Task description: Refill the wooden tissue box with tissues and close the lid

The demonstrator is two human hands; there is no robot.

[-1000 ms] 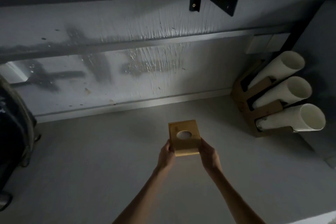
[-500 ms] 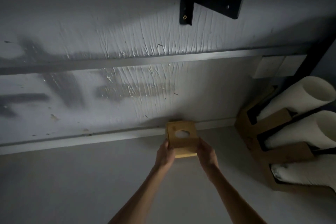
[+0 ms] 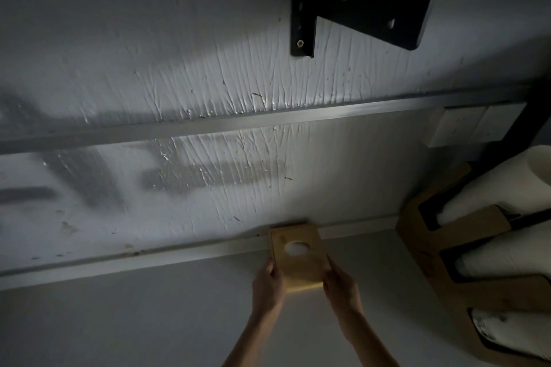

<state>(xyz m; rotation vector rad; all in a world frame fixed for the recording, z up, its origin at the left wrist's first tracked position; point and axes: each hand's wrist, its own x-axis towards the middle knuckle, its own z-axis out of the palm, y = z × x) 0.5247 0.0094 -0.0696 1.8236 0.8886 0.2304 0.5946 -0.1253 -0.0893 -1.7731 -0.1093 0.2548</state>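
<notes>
The wooden tissue box (image 3: 301,265) is a small square box with a round hole in its lid, and white tissue shows through the hole. It sits at the back of the grey table (image 3: 119,322), close to the wall. My left hand (image 3: 268,287) grips its left side and my right hand (image 3: 341,289) grips its right side. The lid lies flat on top of the box.
A cardboard holder (image 3: 441,271) with white rolls (image 3: 507,259) lies at the right. A metal rail (image 3: 208,125) runs along the wall, with a black bracket (image 3: 357,0) above it and a white socket plate (image 3: 474,125) at the right.
Both hands have carried the box away from me toward the wall. The view has tilted up and moved closer to the wall.
</notes>
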